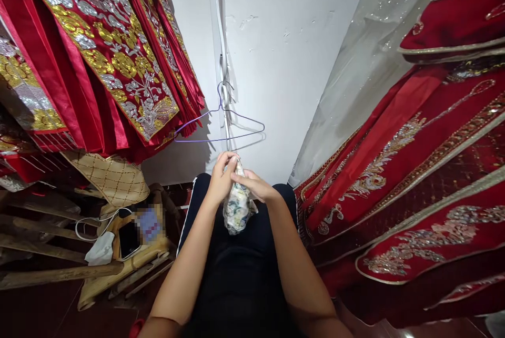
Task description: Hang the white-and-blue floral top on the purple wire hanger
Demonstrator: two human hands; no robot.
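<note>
Above my lap, both hands are on a bunched floral cloth (239,206), pale with blue-green and yellowish patches. Its lower part hangs loose between my forearms, and its exact kind I cannot make out. My left hand (224,172) is closed around the upper end, fingers curled over the top. From the other side my right hand (254,184) grips the cloth, with its thumb across the front near the left hand. Some fingers of both hands are hidden by the fabric. Straight ahead hangs a bare purple wire hanger (220,111).
Red sequined garments (126,64) hang at the left, and more embroidered red garments (374,180) at the right, beside a sheer white gown (339,75). A bamboo chair (106,269) at lower left holds a phone (129,239), a white cable and tissue (100,248).
</note>
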